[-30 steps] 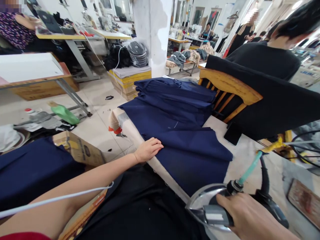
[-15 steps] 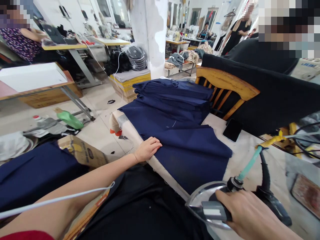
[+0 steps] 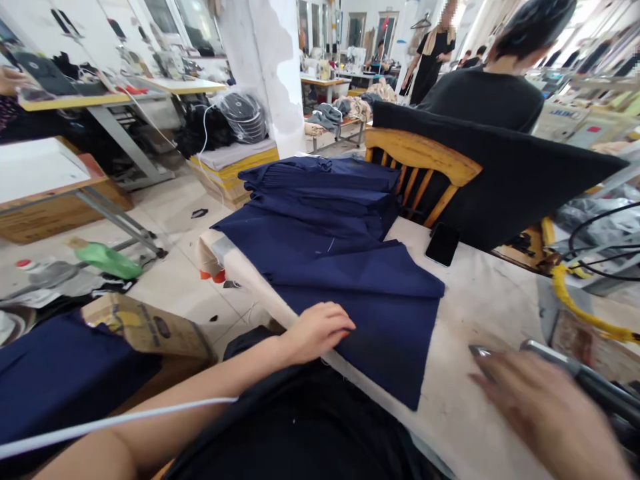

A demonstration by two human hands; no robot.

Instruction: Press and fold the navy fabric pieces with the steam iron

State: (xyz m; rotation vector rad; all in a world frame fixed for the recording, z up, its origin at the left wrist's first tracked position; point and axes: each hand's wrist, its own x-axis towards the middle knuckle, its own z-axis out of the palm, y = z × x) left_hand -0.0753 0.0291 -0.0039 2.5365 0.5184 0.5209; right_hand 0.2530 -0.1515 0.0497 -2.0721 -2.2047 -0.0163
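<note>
Navy blue fabric lies spread over the pale covered table, with more of it heaped in folds behind. My left hand rests on the near left edge of this fabric, palm down, fingers stretched forward. On the right, my right hand is smeared by motion above the pale cover, apart from the fabric. A pointed metal tip shows by its fingers; its kind cannot be made out. Just beyond this hand is a dark handle-like part with a grey end, partly hidden.
A phone lies on the table near a wooden chair. Beyond it sits a person in black. A yellow-wrapped hose hangs at right. At left are a cardboard box and a green bottle on the floor.
My right hand has moved right, away from the fabric's near corner, and the iron is no longer beside it. The view has turned right. My left hand stays on the fabric's edge.
</note>
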